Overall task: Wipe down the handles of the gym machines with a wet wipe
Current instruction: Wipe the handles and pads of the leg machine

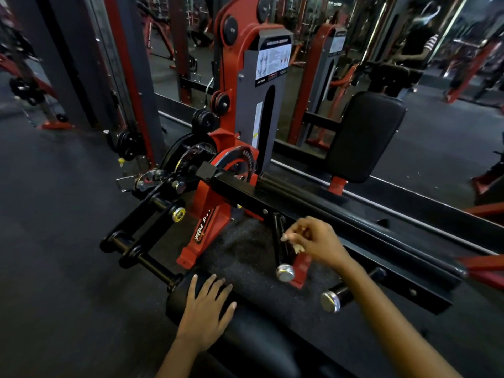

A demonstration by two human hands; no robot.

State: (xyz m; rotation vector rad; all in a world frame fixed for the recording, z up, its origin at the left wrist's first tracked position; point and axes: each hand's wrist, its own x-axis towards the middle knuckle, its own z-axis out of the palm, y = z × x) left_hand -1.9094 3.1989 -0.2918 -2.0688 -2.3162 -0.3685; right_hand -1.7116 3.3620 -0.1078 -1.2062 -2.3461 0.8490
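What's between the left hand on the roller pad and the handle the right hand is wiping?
Head view: only bare speckled floor mat between left hand and handle.

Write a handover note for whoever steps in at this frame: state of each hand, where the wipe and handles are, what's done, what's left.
Left hand: open, fingers spread flat on the black roller pad.
Right hand: pinches the crumpled wet wipe beside the upright black handle with the chrome end cap; whether the wipe touches it cannot be told.
A second chrome-capped handle sticks out nearer the camera, with no hand on it.
Done: cannot be told from this frame.
Left: probably finish the upright handle, then wipe the second one.
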